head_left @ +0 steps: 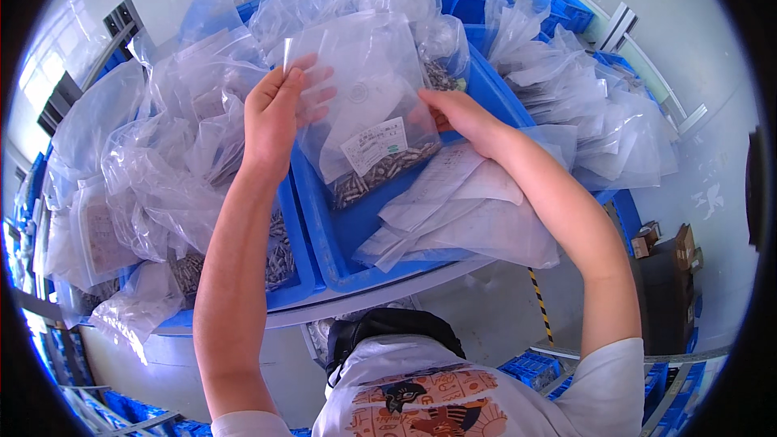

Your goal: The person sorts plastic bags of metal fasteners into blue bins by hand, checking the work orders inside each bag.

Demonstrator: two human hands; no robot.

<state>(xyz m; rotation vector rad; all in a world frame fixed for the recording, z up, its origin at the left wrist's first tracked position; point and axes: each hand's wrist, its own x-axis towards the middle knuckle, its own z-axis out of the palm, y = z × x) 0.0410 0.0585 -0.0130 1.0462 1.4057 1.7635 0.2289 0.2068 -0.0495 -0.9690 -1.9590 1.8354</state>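
Between my hands hangs a clear plastic bag with small metal parts gathered at its bottom and a white label on its front. My left hand pinches the bag's left edge, its fingers showing through the plastic. On the other side, my right hand grips the bag's right edge, its fingertips partly hidden. Below the bag is a blue bin. Flat plastic bags with papers lie in the bin's near right part, under my right forearm.
A heap of clear bags covers the bins on the left, with loose-looking metal parts near the front edge. More bags are piled at the right. Blue bins stand at the back. Cardboard boxes sit at far right.
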